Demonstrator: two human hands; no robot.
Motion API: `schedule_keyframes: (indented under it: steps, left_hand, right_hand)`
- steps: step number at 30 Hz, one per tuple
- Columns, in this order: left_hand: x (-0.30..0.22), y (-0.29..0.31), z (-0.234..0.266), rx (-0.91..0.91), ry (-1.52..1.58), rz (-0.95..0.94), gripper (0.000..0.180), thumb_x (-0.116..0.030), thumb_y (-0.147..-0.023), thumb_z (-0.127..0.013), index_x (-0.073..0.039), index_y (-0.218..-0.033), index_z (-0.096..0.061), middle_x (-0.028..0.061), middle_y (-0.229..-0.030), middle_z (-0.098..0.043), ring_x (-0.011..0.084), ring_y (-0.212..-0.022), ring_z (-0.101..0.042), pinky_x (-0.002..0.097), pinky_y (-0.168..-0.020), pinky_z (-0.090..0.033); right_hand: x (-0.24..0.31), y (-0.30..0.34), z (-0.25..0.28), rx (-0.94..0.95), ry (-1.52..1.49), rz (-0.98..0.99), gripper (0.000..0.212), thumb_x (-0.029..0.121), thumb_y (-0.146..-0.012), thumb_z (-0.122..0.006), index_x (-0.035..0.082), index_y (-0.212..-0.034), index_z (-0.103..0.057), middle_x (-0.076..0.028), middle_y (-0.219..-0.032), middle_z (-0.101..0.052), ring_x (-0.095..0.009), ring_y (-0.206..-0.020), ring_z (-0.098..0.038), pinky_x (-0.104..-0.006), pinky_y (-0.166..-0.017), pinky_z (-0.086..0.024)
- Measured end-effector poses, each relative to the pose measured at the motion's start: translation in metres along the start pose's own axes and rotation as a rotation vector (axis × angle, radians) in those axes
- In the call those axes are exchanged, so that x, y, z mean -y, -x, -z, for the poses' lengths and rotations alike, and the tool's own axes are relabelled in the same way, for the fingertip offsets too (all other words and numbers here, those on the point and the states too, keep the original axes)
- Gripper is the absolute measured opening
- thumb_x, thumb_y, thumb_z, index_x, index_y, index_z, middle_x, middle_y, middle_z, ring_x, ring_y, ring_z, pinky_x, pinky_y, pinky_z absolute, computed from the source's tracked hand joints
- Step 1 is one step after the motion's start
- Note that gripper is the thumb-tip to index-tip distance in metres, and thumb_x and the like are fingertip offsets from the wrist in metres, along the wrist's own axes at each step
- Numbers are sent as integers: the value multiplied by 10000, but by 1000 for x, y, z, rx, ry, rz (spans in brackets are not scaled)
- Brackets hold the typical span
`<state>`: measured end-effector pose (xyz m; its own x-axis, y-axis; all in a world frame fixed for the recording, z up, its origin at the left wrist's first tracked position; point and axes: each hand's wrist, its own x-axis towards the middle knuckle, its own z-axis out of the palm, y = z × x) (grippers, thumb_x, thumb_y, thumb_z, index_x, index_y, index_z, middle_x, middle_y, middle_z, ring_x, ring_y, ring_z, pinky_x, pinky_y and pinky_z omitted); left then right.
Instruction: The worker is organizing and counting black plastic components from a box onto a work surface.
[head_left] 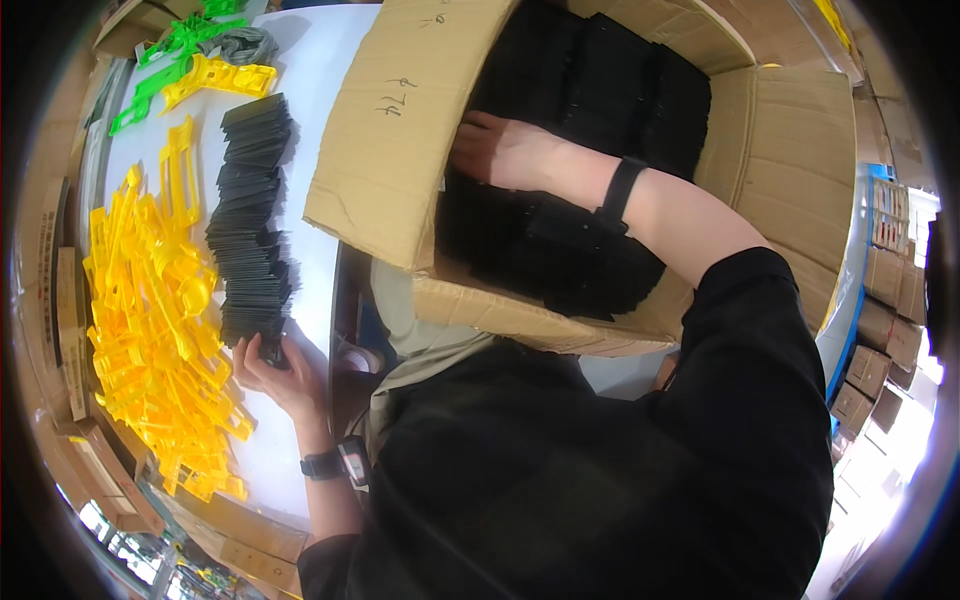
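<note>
A long row of thin black flat pieces point(250, 220) stands packed together on the white table. My left hand point(275, 378) is at its near end, thumb and fingers closed about the last pieces. My right hand point(500, 150) reaches into an open cardboard box point(385, 140), close to its left wall. Packed black pieces point(600, 90) fill much of the box, and that hand lies over them. Its fingertips are in shadow by the wall, so whether they grip anything is unclear.
A heap of yellow plastic parts point(160, 330) lies left of the black row. Green plastic parts point(180, 55) and another yellow part point(215, 80) are at the table's far end. The box's right flap point(800, 170) stands folded outward. Stacked cartons point(875, 350) are off to the right.
</note>
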<state>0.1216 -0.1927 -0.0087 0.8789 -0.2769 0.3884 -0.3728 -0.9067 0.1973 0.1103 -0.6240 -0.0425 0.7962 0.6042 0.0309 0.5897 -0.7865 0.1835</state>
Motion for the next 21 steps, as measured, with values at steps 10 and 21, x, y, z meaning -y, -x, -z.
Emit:
schedule_keyframes:
  steps: [10, 21]
  left_hand:
    - [2, 3, -2, 7, 10, 28, 379, -157, -863, -659, -6, -1171, -497, 204, -1271, -422, 361, -1174, -383, 485, -1016, -325]
    - [-2, -1, -1, 2, 4, 7, 388, -192, -868, -665, -7, -1164, -494, 210, -1277, -420, 367, -1155, -391, 487, -1008, -353]
  right_hand:
    - [-43, 32, 58, -89, -808, -576, 229, 136, -775, -721, 50, -947, -596, -84, -954, -634, -252, -974, -607, -359, -884, -460]
    - [-94, 64, 25, -389, -310, -992, 542, 234, -764, -745, 69, -1230, -524, -174, -1075, -620, -314, -987, -612, -389, -884, -488]
